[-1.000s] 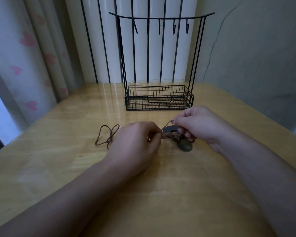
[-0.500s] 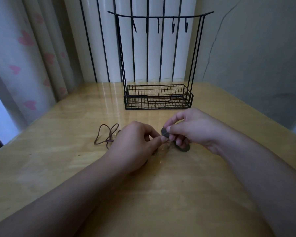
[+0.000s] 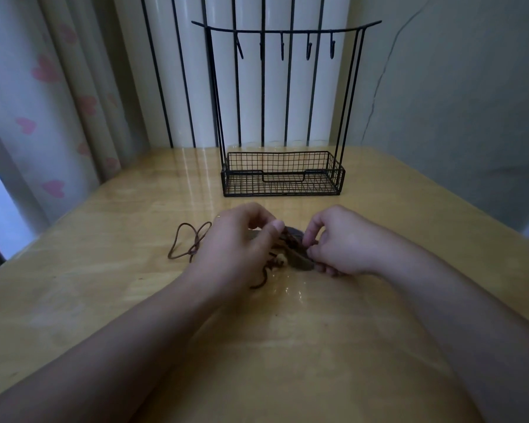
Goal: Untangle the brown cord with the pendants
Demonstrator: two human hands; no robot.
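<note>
Mid-untangling: our left hand (image 3: 239, 245) and right hand (image 3: 338, 242) each pinch the cord (image 3: 190, 244) at the pendants (image 3: 301, 261). Next, we judge, a strand must be eased free.

text: none readable | labels: none | numbers: none | signs: none

Two hands are in view: the left hand (image 3: 235, 245) and the right hand (image 3: 336, 242), both in front of the one black wire rack (image 3: 283, 178), nearer the camera. One brown cord (image 3: 190, 242) lies on the one wooden surface (image 3: 104, 285), looping out to the left of the rack's front. Between the hands at least two dark pendants (image 3: 301, 261) can be made out; more may be hidden. The rack's top bar carries five hooks (image 3: 309, 50). One curtain (image 3: 43, 102) hangs to the rack's left.
</note>
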